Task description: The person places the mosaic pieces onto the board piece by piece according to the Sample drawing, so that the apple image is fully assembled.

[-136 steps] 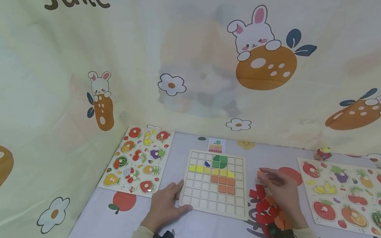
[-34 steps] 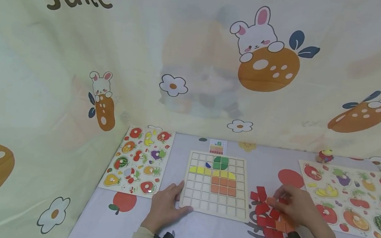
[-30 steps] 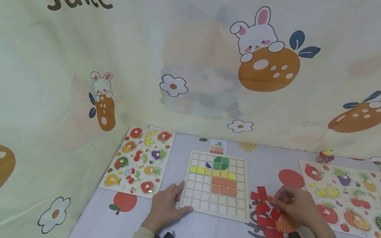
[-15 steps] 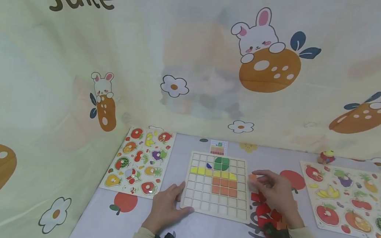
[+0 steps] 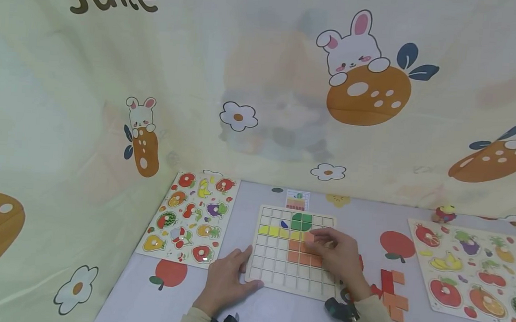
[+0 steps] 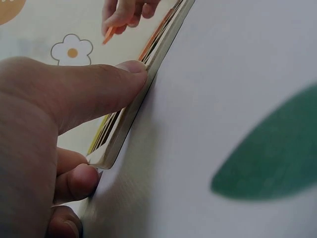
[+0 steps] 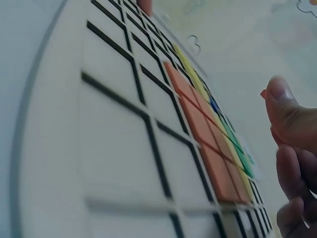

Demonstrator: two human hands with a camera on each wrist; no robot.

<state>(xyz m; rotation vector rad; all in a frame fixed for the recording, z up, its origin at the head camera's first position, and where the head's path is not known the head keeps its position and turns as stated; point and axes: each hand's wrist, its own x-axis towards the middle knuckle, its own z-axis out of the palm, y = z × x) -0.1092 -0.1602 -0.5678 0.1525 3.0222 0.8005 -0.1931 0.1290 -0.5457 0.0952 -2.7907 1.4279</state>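
Observation:
My left hand (image 5: 226, 279) grips the near left corner of a wooden grid board (image 5: 273, 271), the thumb on its front edge and the fingers at its left side. Over the board's right half, my right hand (image 5: 340, 254) pinches an orange square tile (image 5: 309, 237) between thumb and fingertips. The left wrist view shows this tile (image 6: 109, 34) in the air above the board. Set in the grid are a yellow row (image 5: 275, 231), green pieces (image 5: 301, 222), a small blue piece (image 5: 284, 224) and a block of orange tiles (image 5: 298, 257), partly hidden by my right hand.
Loose red tiles (image 5: 387, 281) and orange tiles (image 5: 398, 301) lie right of the board, some behind my right arm. A small picture card (image 5: 297, 200) sits behind the board. Fruit puzzle boards flank it at left (image 5: 188, 236) and right (image 5: 459, 262). A small figurine (image 5: 444, 214) stands at the back right.
The lower orange row gained a tile after the earliest frame. My right hand then took an orange tile from the pile and carried it left over the board. My left hand stays put.

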